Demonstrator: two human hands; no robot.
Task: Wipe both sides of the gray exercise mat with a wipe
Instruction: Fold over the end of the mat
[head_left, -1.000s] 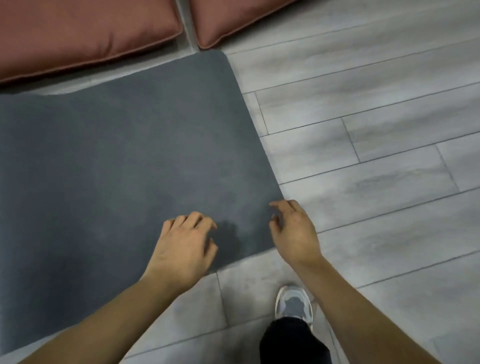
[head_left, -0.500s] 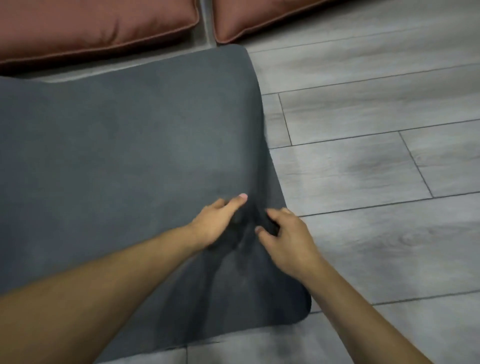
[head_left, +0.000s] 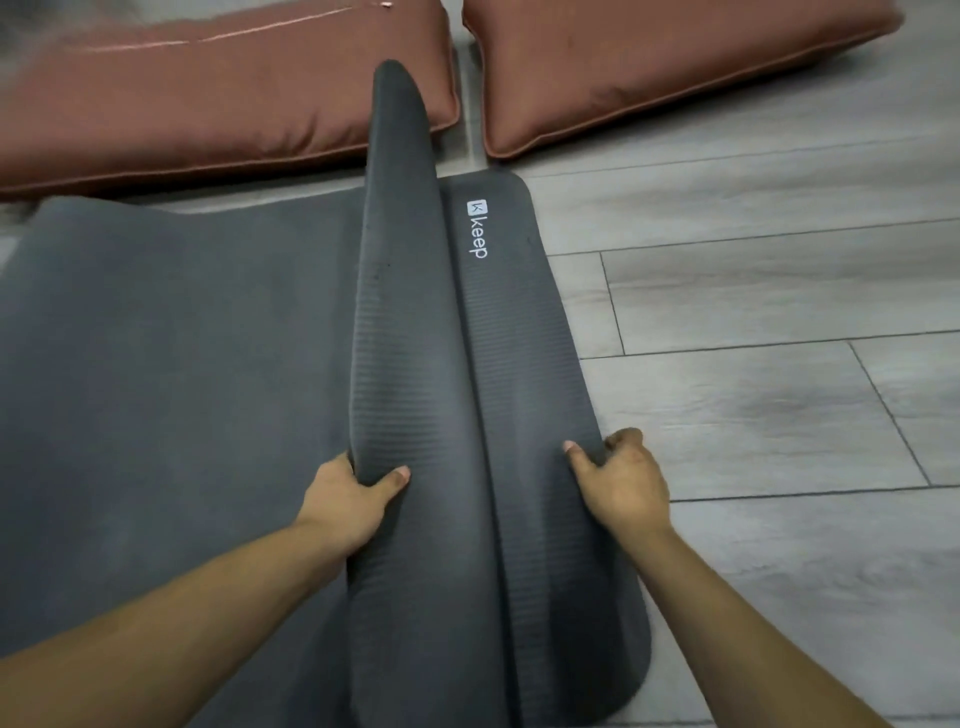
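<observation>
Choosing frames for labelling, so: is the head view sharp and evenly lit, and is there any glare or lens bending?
Head view: dim, soft light; ribs and logo on the mat read sharp; floor grain at right smears slightly; a glare streak on the left cushion; soft shadow in the mat's fold; plank seams splay from the wide lens.

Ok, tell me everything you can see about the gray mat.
The mat is dark gray, foam-like, with rounded corners, lying on the floor. Its right end rises in a fold, showing a ribbed side with a white keep logo. The left hand grips the fold; the right hand holds the right edge.
</observation>
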